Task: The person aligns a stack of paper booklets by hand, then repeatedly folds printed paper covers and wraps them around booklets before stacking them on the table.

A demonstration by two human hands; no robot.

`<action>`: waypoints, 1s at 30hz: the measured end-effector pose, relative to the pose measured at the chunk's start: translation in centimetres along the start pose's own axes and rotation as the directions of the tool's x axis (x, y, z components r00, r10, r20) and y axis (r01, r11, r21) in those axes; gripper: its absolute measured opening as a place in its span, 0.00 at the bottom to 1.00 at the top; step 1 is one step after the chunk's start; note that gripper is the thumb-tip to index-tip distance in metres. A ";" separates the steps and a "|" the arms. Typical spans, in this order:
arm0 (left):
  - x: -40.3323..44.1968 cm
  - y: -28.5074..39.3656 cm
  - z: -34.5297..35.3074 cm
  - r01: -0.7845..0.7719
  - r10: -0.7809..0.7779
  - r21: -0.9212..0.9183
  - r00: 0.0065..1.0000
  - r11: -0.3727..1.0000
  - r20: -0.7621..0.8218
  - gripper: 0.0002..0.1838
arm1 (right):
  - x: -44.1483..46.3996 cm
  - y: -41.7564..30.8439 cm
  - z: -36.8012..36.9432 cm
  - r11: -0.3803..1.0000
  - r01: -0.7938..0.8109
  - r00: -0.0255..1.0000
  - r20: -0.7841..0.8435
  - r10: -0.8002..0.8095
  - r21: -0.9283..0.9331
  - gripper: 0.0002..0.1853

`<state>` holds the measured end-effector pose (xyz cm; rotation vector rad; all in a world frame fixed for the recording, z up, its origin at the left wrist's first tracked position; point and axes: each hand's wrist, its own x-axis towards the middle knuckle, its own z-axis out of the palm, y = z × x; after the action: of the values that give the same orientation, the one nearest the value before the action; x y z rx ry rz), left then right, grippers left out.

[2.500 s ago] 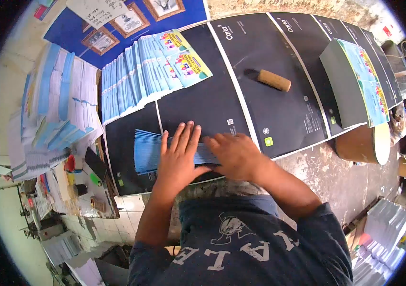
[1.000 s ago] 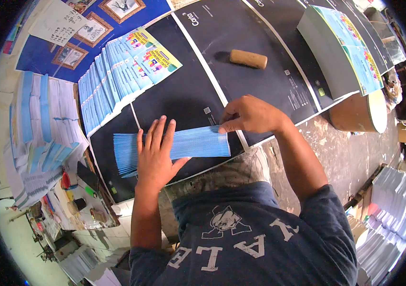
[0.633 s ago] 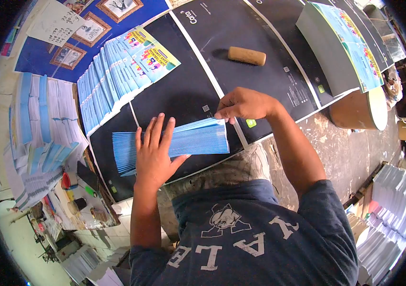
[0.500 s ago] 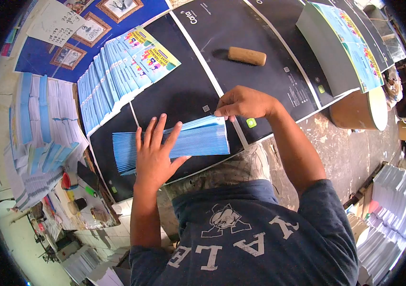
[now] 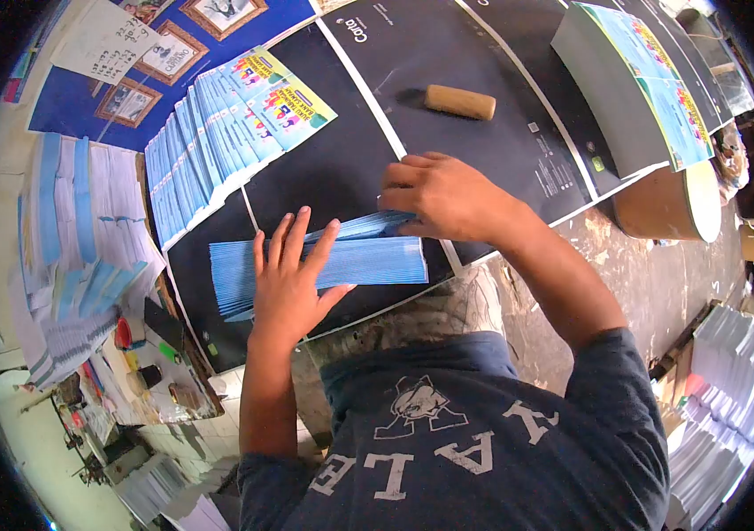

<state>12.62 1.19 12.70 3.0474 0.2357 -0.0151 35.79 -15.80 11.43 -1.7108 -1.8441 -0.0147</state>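
Lying spread on the fanned blue booklets [image 5: 368, 263], the left hand [image 5: 288, 288] keeps the place it had half a second ago, thumb angled away from the fingers. The booklets lie in a long row on the near part of the black boards [image 5: 324, 115]. Along their far edge a thin bundle [image 5: 355, 227] now stands apart from the rest, the gap wider than before. At its right end the right hand [image 5: 439, 195], which was pinching the corner with its fingertips, has curled over it, knuckles up; whether it pinches the bundle, I cannot tell. The wrist now covers a green mark on the board. Beyond, the wooden block [image 5: 459, 102], the slanted row of printed covers [image 5: 218, 146] and the tall stack [image 5: 634, 102] at right are unmoved.
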 end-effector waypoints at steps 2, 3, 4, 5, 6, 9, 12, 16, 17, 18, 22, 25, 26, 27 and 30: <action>-0.1 0.0 0.0 0.024 -0.024 0.028 1.000 0.999 0.004 0.46 | 0.5 1.2 1.1 0.986 -0.053 0.988 0.152 0.029 0.157 0.10; 0.0 -0.1 0.1 0.025 -0.025 0.029 1.000 0.999 0.000 0.46 | 0.6 1.5 1.0 0.987 -0.050 0.988 0.152 0.026 0.154 0.10; 0.0 -0.2 0.2 0.018 -0.017 0.030 1.000 0.999 -0.026 0.46 | 0.7 1.8 0.9 0.982 -0.087 0.981 0.188 0.054 0.168 0.10; 0.1 -0.3 0.4 0.012 -0.010 0.033 0.999 0.999 -0.052 0.47 | 0.7 1.9 0.9 0.976 -0.123 0.971 0.225 0.081 0.180 0.10; 0.2 -0.4 0.5 0.015 -0.013 0.033 0.998 0.999 -0.056 0.47 | 0.8 1.7 0.5 0.977 -0.119 0.971 0.225 0.078 0.179 0.10; 0.5 -0.5 0.6 0.014 -0.014 -0.003 0.996 1.000 -0.093 0.48 | 0.7 0.9 -0.9 0.933 -0.321 0.912 0.319 0.258 0.164 0.10; 0.6 -0.6 0.6 0.016 -0.014 0.024 0.996 1.000 -0.094 0.48 | -0.1 1.0 -1.4 0.907 -0.400 0.877 0.342 0.338 0.129 0.10; 0.4 -0.6 0.6 0.057 -0.057 -0.003 0.993 0.998 -0.100 0.51 | -4.1 2.9 -3.5 0.877 -0.433 0.892 -0.039 0.450 0.206 0.12; 0.5 -0.5 0.5 0.084 -0.085 -0.013 0.990 0.996 -0.112 0.49 | -4.7 2.2 -6.2 0.695 -0.684 0.725 0.097 0.682 0.220 0.12; 0.7 -0.5 0.3 0.096 -0.096 -0.007 0.987 0.995 -0.127 0.49 | -6.6 2.9 -8.0 0.726 -0.648 0.749 0.018 0.663 0.232 0.11; 1.8 -1.6 -0.4 0.126 -0.125 -0.058 0.992 0.990 0.018 0.35 | -16.4 5.7 -13.2 0.520 -0.726 0.412 -0.320 0.853 0.450 0.08; 2.8 -3.4 -0.3 0.102 -0.107 -0.063 0.990 0.993 -0.088 0.30 | -22.1 5.3 -16.8 0.456 -0.697 0.227 -0.432 0.873 0.554 0.08; 3.6 -3.9 -1.4 0.293 -0.296 -0.148 0.955 0.945 0.003 0.29 | -23.4 5.1 -16.5 0.557 -0.719 0.308 -0.527 0.792 0.417 0.09; 4.4 -4.6 -2.1 0.474 -0.462 -0.217 0.880 0.853 0.104 0.29 | -24.6 4.9 -16.1 0.633 -0.731 0.384 -0.612 0.691 0.256 0.09; 7.4 -7.2 -5.2 0.544 -0.617 -0.579 0.782 0.608 0.087 0.26 | -27.2 3.8 -12.2 0.436 -0.494 0.032 -0.486 0.874 0.752 0.09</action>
<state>18.87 9.84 17.20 2.2305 1.0352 0.1716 43.69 -44.60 7.96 -1.6368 -0.0290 -0.0745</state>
